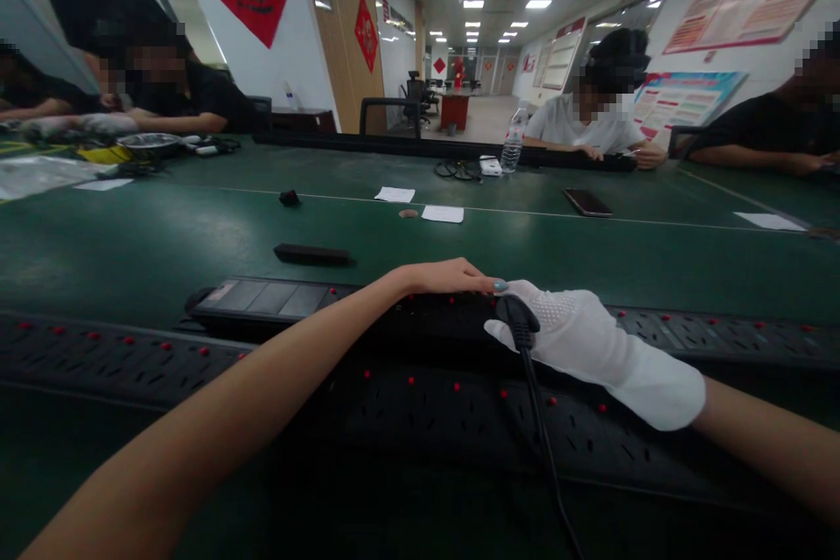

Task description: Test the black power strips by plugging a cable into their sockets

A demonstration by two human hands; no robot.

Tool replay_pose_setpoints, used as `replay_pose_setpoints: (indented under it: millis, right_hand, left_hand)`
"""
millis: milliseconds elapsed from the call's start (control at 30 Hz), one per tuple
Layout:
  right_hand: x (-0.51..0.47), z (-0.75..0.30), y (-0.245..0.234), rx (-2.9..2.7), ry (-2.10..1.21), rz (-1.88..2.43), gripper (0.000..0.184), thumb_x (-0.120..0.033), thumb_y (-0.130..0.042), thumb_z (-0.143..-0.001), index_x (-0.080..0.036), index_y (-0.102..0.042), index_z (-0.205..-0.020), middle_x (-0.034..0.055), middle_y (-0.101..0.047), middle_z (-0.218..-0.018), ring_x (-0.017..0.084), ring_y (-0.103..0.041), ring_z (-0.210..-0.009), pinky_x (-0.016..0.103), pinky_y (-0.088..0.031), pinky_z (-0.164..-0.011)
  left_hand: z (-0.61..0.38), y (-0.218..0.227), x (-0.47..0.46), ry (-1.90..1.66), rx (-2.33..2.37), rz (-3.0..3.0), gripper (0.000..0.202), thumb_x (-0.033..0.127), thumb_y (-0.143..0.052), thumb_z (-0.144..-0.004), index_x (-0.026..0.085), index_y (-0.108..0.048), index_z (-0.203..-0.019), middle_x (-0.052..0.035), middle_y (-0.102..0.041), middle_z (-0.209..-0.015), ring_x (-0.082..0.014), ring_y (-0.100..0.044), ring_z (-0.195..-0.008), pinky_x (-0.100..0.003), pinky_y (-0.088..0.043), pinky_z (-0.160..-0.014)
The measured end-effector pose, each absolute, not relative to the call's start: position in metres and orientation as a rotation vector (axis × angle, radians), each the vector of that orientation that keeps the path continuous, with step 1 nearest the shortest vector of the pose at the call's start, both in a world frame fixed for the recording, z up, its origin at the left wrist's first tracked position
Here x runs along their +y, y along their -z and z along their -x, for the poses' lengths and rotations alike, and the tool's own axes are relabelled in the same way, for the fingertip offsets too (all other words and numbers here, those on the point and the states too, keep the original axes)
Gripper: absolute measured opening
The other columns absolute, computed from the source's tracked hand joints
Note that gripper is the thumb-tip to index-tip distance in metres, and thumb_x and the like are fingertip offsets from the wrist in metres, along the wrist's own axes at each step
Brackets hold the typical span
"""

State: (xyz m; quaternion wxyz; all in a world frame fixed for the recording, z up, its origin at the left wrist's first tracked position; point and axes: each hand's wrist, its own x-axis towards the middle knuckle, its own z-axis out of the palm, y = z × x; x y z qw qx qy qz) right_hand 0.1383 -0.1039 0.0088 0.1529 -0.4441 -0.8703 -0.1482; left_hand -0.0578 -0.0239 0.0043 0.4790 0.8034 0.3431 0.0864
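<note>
My right hand (pixel 577 328), in a white dotted glove, is closed around a black power plug (pixel 517 315). From the plug a black cable (pixel 544 437) runs down toward the bottom edge. The plug is at the far black power strip (pixel 262 297); whether it sits in a socket I cannot tell. My bare left hand (pixel 446 277) lies along that strip with its fingers stretched out, the tips beside the gloved fingers. Nearer to me lies another long black power strip (pixel 452 420) with red dots and slots.
Beyond the strips are a black bar (pixel 311 255), a small black piece (pixel 289 198), white paper slips (pixel 443 213), a phone (pixel 587 202) and a water bottle (pixel 513 140). Several people sit across the green table (pixel 164 227). Cables and a bowl (pixel 150 142) lie at far left.
</note>
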Motion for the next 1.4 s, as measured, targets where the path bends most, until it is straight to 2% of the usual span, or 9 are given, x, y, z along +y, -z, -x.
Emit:
replay_pose_setpoints:
  millis: [133,333,500,700,833,1200,1400]
  right_hand:
    - [-0.102,-0.143,-0.008,-2.535,0.366,1.188,0.053,-0.056,-0.043,-0.078,-0.020,-0.051,-0.115,0.0038,-0.066,-0.073,0.016,-0.059,-0.058,0.023,-0.034,-0.051]
    - [-0.100,-0.145,-0.010,-2.567,0.298,1.138,0.057,-0.053,-0.043,-0.080,-0.017,-0.046,-0.123,0.0043,-0.067,-0.076,0.014,-0.059,-0.061,0.023,-0.039,-0.055]
    - [-0.098,-0.145,-0.007,-2.546,0.302,1.100,0.054,-0.054,-0.044,-0.078,-0.017,-0.051,-0.117,0.0041,-0.067,-0.078,0.014,-0.060,-0.063,0.024,-0.041,-0.056]
    - [-0.096,-0.147,-0.005,-2.554,0.310,1.088,0.053,-0.054,-0.045,-0.078,-0.019,-0.050,-0.118,0.0033,-0.067,-0.084,0.015,-0.061,-0.068,0.025,-0.043,-0.059]
    - [-0.096,-0.147,-0.006,-2.555,0.327,1.073,0.053,-0.053,-0.045,-0.078,-0.018,-0.050,-0.118,0.0033,-0.067,-0.086,0.015,-0.061,-0.068,0.025,-0.043,-0.060]
    - [-0.095,-0.147,-0.005,-2.559,0.378,1.062,0.055,-0.054,-0.043,-0.079,-0.016,-0.049,-0.119,0.0030,-0.067,-0.077,0.015,-0.060,-0.065,0.024,-0.040,-0.058]
    - [-0.096,-0.147,-0.009,-2.587,0.317,1.081,0.050,-0.053,-0.044,-0.079,-0.018,-0.053,-0.113,0.0019,-0.066,-0.076,0.013,-0.058,-0.061,0.024,-0.040,-0.056]
  left_hand:
    - [0.058,-0.005,-0.025,-0.195,0.829,-1.975,0.052,0.058,-0.045,-0.076,0.014,-0.064,-0.094,-0.0049,-0.064,-0.090,-0.0121,-0.054,-0.073,-0.023,-0.040,-0.067]
    - [0.050,-0.011,-0.033,-0.231,0.851,-2.115,0.063,0.062,-0.028,-0.082,0.011,-0.064,-0.085,-0.0068,-0.063,-0.086,-0.0130,-0.052,-0.070,-0.026,-0.039,-0.068]
    - [0.045,-0.013,-0.037,-0.202,0.867,-2.276,0.069,0.065,-0.019,-0.082,0.011,-0.063,-0.078,-0.0069,-0.061,-0.082,-0.0135,-0.050,-0.068,-0.027,-0.038,-0.067]
    - [0.047,-0.014,-0.037,-0.170,0.848,-2.269,0.067,0.065,-0.021,-0.082,0.013,-0.062,-0.083,-0.0075,-0.062,-0.089,-0.0148,-0.053,-0.075,-0.027,-0.038,-0.073]
    - [0.046,-0.015,-0.039,-0.139,0.894,-2.262,0.067,0.064,-0.020,-0.083,0.012,-0.063,-0.082,-0.0078,-0.063,-0.088,-0.0146,-0.054,-0.074,-0.026,-0.039,-0.072]
    - [0.047,-0.015,-0.037,-0.105,0.913,-2.225,0.076,0.072,-0.017,-0.077,0.012,-0.062,-0.081,-0.0104,-0.063,-0.091,-0.0170,-0.056,-0.077,-0.026,-0.039,-0.073]
    - [0.048,-0.015,-0.038,-0.094,0.943,-2.152,0.076,0.075,-0.020,-0.074,0.012,-0.062,-0.079,-0.0104,-0.063,-0.089,-0.0179,-0.056,-0.075,-0.028,-0.039,-0.071]
